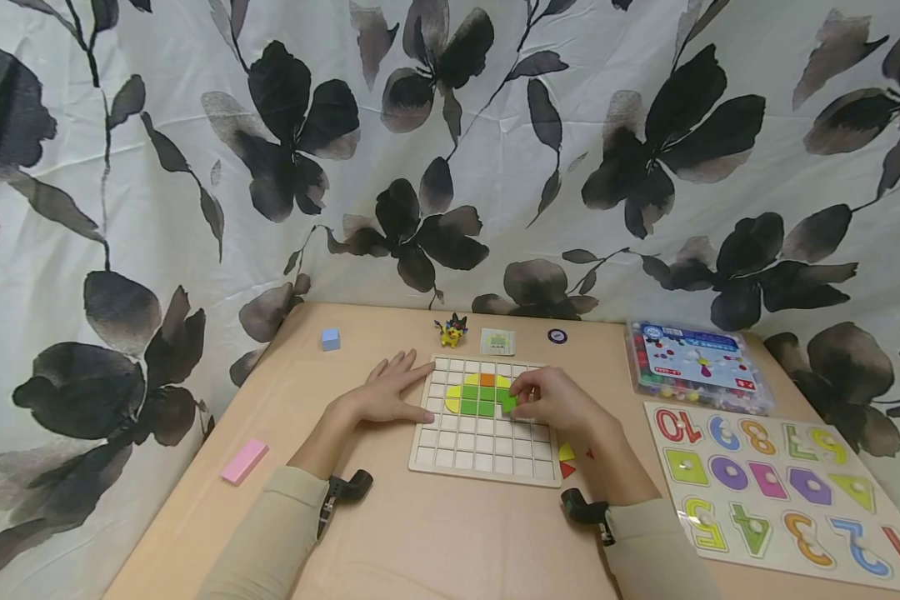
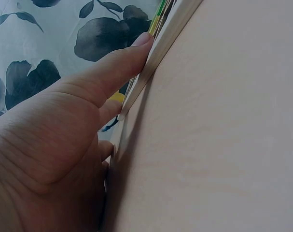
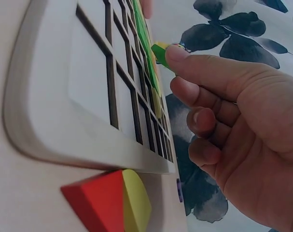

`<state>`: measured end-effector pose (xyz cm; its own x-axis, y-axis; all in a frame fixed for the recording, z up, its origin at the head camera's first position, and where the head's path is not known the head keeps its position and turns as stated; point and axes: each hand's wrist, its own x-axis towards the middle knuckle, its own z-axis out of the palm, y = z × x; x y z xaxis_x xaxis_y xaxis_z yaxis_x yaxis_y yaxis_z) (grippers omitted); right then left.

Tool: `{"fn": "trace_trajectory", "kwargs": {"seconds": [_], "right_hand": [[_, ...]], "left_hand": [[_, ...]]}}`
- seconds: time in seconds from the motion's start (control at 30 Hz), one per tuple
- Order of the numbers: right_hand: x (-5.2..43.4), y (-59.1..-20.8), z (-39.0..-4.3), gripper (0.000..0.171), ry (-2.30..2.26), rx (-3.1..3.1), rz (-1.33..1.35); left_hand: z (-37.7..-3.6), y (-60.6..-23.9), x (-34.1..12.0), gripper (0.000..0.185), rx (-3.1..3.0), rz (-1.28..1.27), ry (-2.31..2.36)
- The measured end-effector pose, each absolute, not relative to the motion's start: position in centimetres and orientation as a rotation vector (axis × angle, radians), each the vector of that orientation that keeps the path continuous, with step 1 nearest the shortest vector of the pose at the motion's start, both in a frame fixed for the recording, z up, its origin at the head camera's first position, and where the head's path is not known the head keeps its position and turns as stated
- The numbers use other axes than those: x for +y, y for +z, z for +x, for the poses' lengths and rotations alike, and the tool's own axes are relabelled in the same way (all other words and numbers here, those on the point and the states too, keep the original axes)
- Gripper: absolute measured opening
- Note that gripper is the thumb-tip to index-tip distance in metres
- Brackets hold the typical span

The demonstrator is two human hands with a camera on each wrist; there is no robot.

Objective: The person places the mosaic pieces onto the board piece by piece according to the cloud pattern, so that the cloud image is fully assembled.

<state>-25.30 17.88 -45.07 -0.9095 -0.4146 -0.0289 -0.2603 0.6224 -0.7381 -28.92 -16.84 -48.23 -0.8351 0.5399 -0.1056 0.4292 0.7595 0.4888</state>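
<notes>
Red and yellow loose pieces [image 3: 107, 200] lie just off the grid board's [image 1: 487, 457] near corner.
Right hand [image 1: 562, 402] pinches a green tile [image 1: 508, 403] over the board's middle; only the wrist view shows it tilted. Left hand [image 1: 386, 394], fingers straight, presses the board's left edge.

One grid board [image 1: 487, 450], one number puzzle [image 1: 780, 492], one bead box [image 1: 693, 365]. One blue cube [image 1: 331, 338], one pink block [image 1: 243, 461], one toy figure [image 1: 452, 331], two hands [image 1: 390, 393] [image 1: 558, 400].

a white curtain [image 1: 645, 50] with dark flowers hangs behind and left of the tan surface [image 1: 420, 533].
</notes>
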Motion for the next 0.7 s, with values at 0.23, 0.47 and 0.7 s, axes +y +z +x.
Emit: {"fn": "trace_trajectory", "kwargs": {"seconds": [0.23, 0.47, 0.7], "right_hand": [[17.3, -45.2, -25.3, 0.021, -1.140, 2.652, -0.568], [16.9, -45.5, -25.5, 0.023, -1.074, 2.678, -0.576], [16.6, -45.7, -25.5, 0.024, -1.046, 2.690, -0.565]], "left_hand": [[-29.1, -48.3, -16.9, 0.104, 2.721, 0.760, 0.662], [-29.0, -48.3, -16.9, 0.105, 2.724, 0.762, 0.662], [-29.0, -48.5, -16.9, 0.105, 2.721, 0.754, 0.653]]}}
